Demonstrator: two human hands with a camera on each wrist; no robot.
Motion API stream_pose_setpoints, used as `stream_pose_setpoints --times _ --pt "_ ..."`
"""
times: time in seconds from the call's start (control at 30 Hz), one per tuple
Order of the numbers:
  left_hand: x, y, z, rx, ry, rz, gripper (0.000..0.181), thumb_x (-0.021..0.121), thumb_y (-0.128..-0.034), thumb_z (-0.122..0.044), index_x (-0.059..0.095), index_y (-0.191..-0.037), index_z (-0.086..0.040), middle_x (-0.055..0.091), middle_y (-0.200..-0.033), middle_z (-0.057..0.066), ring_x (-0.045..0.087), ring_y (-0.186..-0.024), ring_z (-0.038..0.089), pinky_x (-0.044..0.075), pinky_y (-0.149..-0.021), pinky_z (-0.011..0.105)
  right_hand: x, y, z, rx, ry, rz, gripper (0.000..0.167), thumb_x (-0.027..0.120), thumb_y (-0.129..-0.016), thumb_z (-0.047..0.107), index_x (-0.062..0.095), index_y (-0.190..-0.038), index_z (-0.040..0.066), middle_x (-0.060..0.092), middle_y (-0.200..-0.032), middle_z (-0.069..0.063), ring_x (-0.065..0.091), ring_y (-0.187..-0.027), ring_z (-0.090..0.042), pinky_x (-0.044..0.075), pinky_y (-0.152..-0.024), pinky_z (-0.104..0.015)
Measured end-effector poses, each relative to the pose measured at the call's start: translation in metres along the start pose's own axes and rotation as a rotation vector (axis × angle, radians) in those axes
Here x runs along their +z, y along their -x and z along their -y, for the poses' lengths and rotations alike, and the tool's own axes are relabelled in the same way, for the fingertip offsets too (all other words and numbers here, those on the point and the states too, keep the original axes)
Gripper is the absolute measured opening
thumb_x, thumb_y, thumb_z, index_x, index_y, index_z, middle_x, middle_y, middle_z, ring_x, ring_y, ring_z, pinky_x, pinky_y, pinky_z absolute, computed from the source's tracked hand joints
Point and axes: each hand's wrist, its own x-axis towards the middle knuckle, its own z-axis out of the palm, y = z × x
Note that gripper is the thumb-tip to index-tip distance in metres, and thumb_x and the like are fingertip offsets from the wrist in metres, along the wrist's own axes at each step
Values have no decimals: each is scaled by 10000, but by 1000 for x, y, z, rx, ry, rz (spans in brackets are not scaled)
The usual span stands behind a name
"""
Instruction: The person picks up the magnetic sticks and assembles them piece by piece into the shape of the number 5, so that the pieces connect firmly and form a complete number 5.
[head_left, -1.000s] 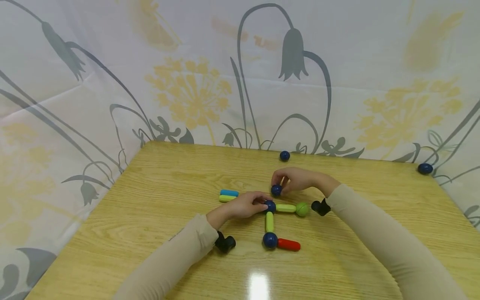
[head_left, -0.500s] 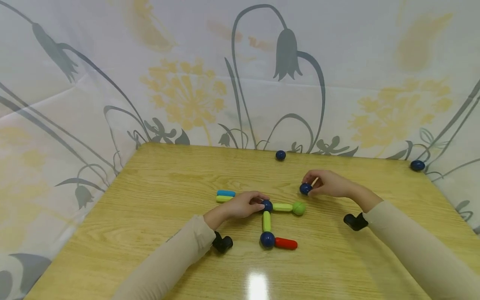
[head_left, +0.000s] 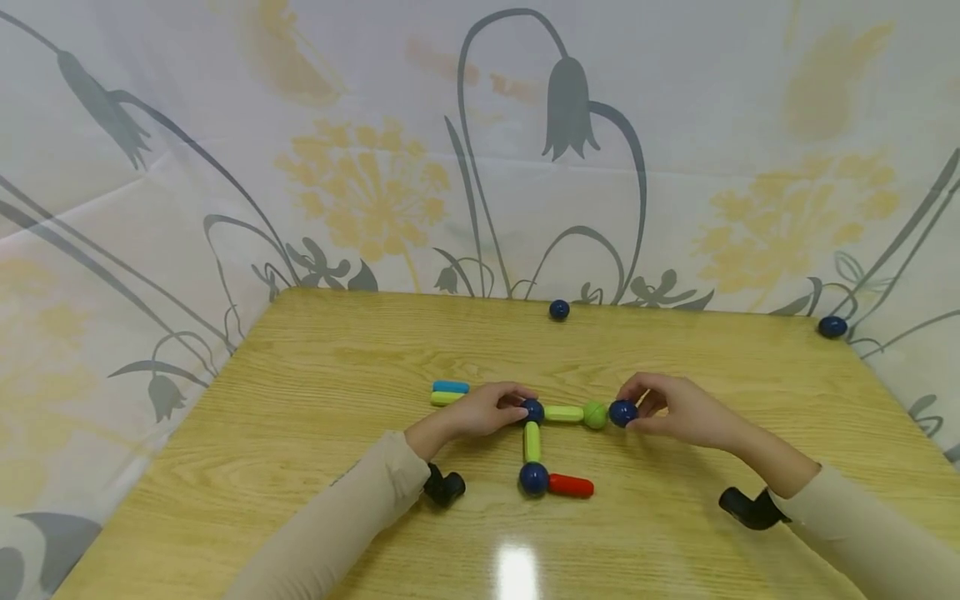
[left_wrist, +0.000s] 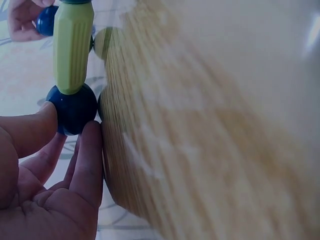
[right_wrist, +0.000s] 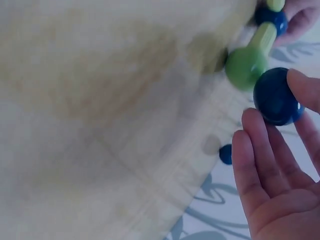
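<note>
My left hand (head_left: 487, 408) pinches a dark blue ball (left_wrist: 72, 107) between thumb and fingertips. From this ball one yellow-green rod (head_left: 563, 413) runs right to a green ball (head_left: 596, 415). Another yellow-green rod (head_left: 532, 442) runs toward the front and meets a second blue ball (head_left: 534, 478), from which a red rod (head_left: 572, 486) sticks out to the right. Just right of the green ball, my right hand (head_left: 678, 410) holds a loose blue ball (right_wrist: 278, 96) by thumb and fingertips. Whether the loose ball touches the green one I cannot tell.
Behind the left hand lie a light blue rod (head_left: 451, 387) and a yellow-green rod (head_left: 447, 399), side by side. One blue ball (head_left: 558, 309) sits at the table's back edge, another (head_left: 832, 326) at the back right corner. A floral cloth (head_left: 420, 192) hangs behind the table.
Carrying the blue ball, my right hand has moved from behind the joined pieces to the right, then forward to beside the green ball. The left hand keeps its hold in place.
</note>
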Motion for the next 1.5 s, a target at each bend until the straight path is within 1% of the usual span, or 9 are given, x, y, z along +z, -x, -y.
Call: stream_pose_setpoints --times 0.13,0.37,0.6,0.77,0.9,1.0,1.13,1.33,1.5 --pt "0 0 0 -2 -1 0 315 505 -980 -168 545 -1289 -122 541 -1244 98 508 -1147 232 419 -930 365 9 10 5 -20 -62 7 255 716 -837 169 597 -1051 98 594 -961 2 592 -766 -97 503 -687 -275" --pt "1 -1 1 -16 5 -5 314 509 -978 -177 549 -1288 -144 543 -1244 85 506 -1148 221 415 -934 359 33 21 13 -93 -182 128 263 728 -821 154 580 -1038 139 605 -932 37 604 -770 -114 509 -696 -291" --pt "0 -1 2 -9 -7 -7 311 505 -980 -176 548 -1286 -141 543 -1241 81 507 -1146 217 414 -934 354 47 23 21 -126 -210 204 285 735 -807 134 563 -1034 152 598 -971 48 585 -799 -97 504 -690 -284" --pt "1 -1 1 -6 -11 -7 310 504 -980 -172 548 -1286 -139 545 -1238 81 507 -1145 218 416 -931 354 50 20 29 -104 -157 208 349 758 -788 192 583 -1083 127 589 -994 54 540 -790 -79 477 -659 -263" --pt "1 -1 1 -10 -5 -11 306 511 -977 -175 555 -1279 -143 550 -1228 76 513 -1132 216 420 -923 355 54 17 34 -78 -43 192 400 761 -786 271 606 -1116 106 579 -1004 76 505 -796 -46 457 -646 -242" --pt "1 -1 1 -14 -2 -14 305 514 -976 -175 558 -1276 -143 552 -1225 76 516 -1128 217 420 -922 357 60 14 35 -46 38 178 361 755 -787 320 634 -1079 145 553 -972 107 500 -813 -31 454 -683 -238" --pt "1 0 0 -17 -3 -14 305 511 -977 -173 557 -1277 -141 552 -1223 79 516 -1128 219 419 -924 360 66 9 36 -9 101 160 279 752 -784 337 650 -1000 192 519 -916 130 491 -792 -26 450 -694 -238" --pt "1 0 -1 -6 -10 -4 309 508 -978 -162 552 -1283 -132 552 -1226 82 515 -1133 221 421 -924 351 68 5 38 -38 123 137 179 730 -813 304 612 -911 213 498 -881 129 462 -762 -35 429 -673 -245" --pt "1 0 -1 -8 -8 -6 311 504 -980 -159 549 -1286 -132 551 -1228 78 513 -1136 214 421 -924 346 67 7 37 -54 68 111 201 707 -839 318 598 -957 198 528 -894 125 476 -780 -46 431 -678 -250"
